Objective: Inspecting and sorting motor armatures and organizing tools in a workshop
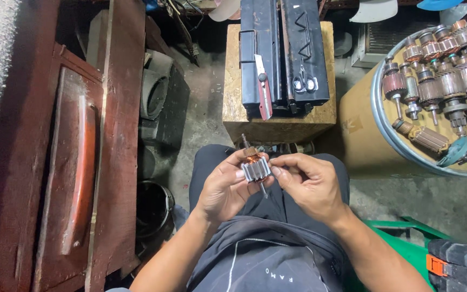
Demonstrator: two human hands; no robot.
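A small motor armature (255, 166) with a silver laminated core, copper windings and a thin shaft is held over my lap. My left hand (224, 186) grips it from the left, thumb and fingers around the core. My right hand (308, 181) pinches the core's right side with its fingertips. The shaft sticks out toward the upper left and the lower right.
A wooden block (233, 105) ahead carries black metal cases (283, 51) and a red-handled cutter (264, 89). At right, a round cardboard drum (360, 138) holds several armatures (439, 81). Dark red wooden boards (77, 162) fill the left. A green-framed seat (406, 246) is beneath me.
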